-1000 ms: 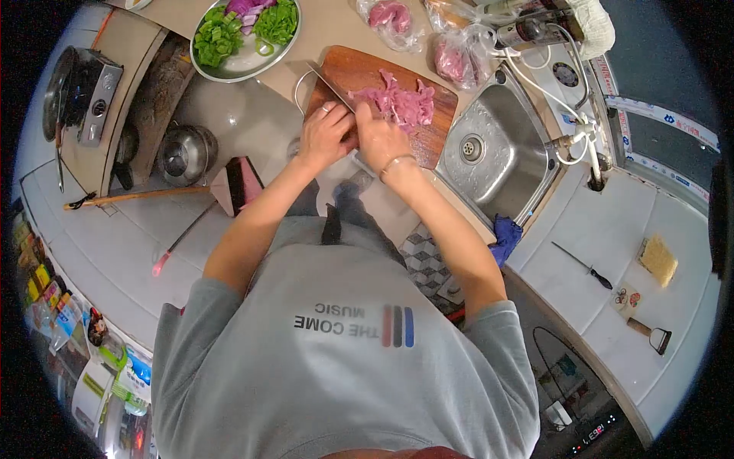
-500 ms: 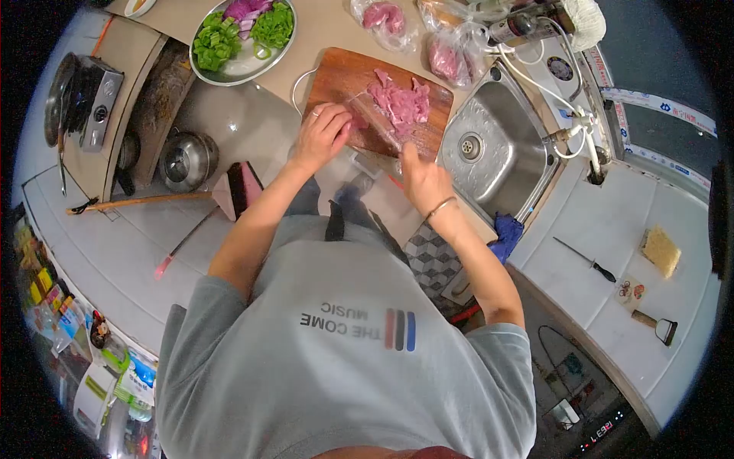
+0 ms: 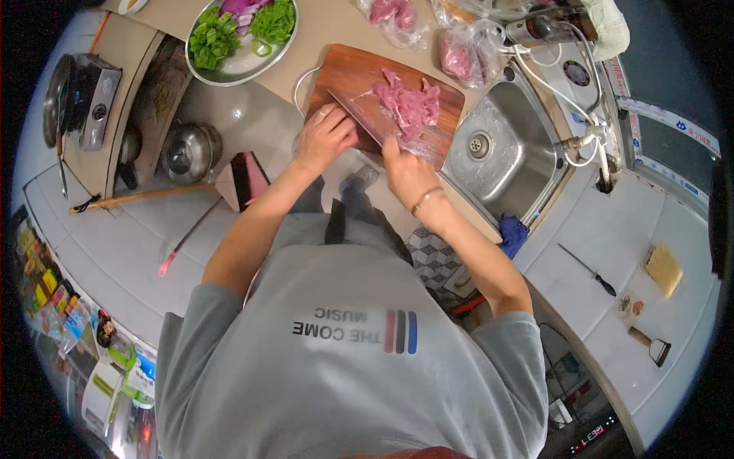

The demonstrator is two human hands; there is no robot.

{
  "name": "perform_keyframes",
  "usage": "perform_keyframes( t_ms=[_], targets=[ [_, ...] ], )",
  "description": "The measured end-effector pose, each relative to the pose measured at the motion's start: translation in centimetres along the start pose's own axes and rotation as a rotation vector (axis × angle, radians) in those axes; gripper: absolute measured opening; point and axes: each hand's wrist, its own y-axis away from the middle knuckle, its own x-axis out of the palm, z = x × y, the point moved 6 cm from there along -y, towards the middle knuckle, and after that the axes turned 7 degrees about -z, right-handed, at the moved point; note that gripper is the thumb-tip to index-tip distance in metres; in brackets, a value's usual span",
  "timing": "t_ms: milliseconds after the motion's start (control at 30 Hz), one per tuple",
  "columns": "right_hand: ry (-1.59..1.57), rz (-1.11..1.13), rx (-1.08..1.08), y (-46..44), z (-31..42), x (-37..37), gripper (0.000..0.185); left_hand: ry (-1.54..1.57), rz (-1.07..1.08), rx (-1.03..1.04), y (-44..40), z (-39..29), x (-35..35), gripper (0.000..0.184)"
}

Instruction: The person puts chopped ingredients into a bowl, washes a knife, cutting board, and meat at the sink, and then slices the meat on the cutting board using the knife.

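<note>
My right hand (image 3: 409, 174) is wrapped round the handle of a kitchen knife (image 3: 358, 116). The blade slants up and left across the wooden cutting board (image 3: 442, 149), close beside the fingers of my left hand (image 3: 326, 139). Those fingers are curled at the board's near left part; whatever lies under them is hidden. Sliced raw meat (image 3: 413, 103) sits in a loose pile on the board, to the right of the blade.
A metal bowl (image 3: 238, 70) of chopped greens and purple onion stands back left. Bagged meat (image 3: 460, 57) lies behind the board. To its right is a steel sink (image 3: 501, 164) with a blue cloth (image 3: 514, 233). A sharpening rod (image 3: 587, 269) lies on the right tiles.
The knife has shifted left, away from the meat pile, and its blade is now against or near my left fingers. My right hand has moved left with it. The view has shifted slightly.
</note>
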Motion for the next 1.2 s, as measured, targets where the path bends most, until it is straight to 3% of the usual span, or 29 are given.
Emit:
perform_keyframes(
  t_ms=[200, 400, 467, 733, 833, 933, 1200],
  targets=[
    [-0.049, -0.129, -0.071, -5.3, 2.9, 0.1, 0.018, 0.003, -0.007, -0.015, -0.1, 0.2, -0.4, 0.028],
    [0.013, 0.059, 0.072, 0.5, -0.6, 0.2, 0.021, -0.011, -0.040, -0.002, -0.3, -0.4, -0.4, 0.026],
    [0.021, -0.081, 0.002, 1.7, -1.0, 0.1, 0.013, -0.008, -0.063, 0.013, -0.6, -0.4, -0.6, 0.025],
    [0.053, -0.220, -0.015, -1.1, -0.1, -0.1, 0.014, 0.157, -0.033, 0.036, -0.8, 0.0, -0.8, 0.023],
    [-0.236, -0.355, 0.156, -0.1, -3.8, -1.0, 0.019, 0.130, -0.057, 0.037, -0.6, -0.2, -1.8, 0.026],
    [-0.211, -0.317, 0.239, 1.6, -3.9, -1.9, 0.018, 0.117, -0.077, -0.001, -0.2, 0.1, -1.6, 0.026],
    [-0.002, -0.146, 0.038, 4.7, -1.1, -1.1, 0.024, 0.033, -0.043, 0.027, -0.5, 0.0, -1.2, 0.026]
  ],
)
